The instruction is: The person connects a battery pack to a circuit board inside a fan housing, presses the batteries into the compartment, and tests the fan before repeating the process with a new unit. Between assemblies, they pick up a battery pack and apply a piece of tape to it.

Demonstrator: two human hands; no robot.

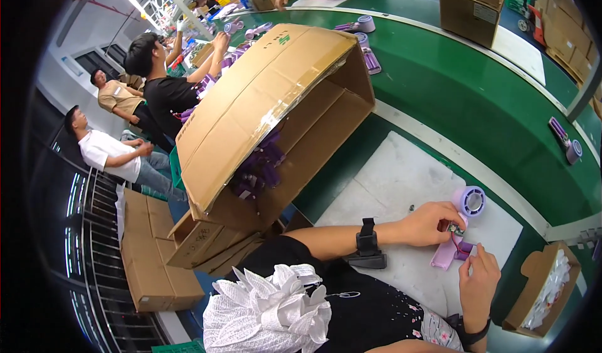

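Note:
On a white work board (395, 171), a handheld fan body lies open, with a round lilac fan head (470, 201) and a pink handle shell (443, 256). My left hand (426, 224) is closed, fingertips pinching a small green circuit board (456, 229) near the neck of the fan. Red wires run from the board toward a purple battery (464, 251) over the handle. My right hand (479, 276) has its thumb and forefinger closed at the battery's right end. Its other fingers are curled and partly hidden.
A large cardboard box (251, 102) holding purple parts lies tipped at left. A smaller carton (533, 296) with clear plastic pieces stands at right. Beyond runs a green conveyor (433, 96) carrying several lilac fans. A white ruffled flower (269, 309) fills the lower foreground. Other people work at left.

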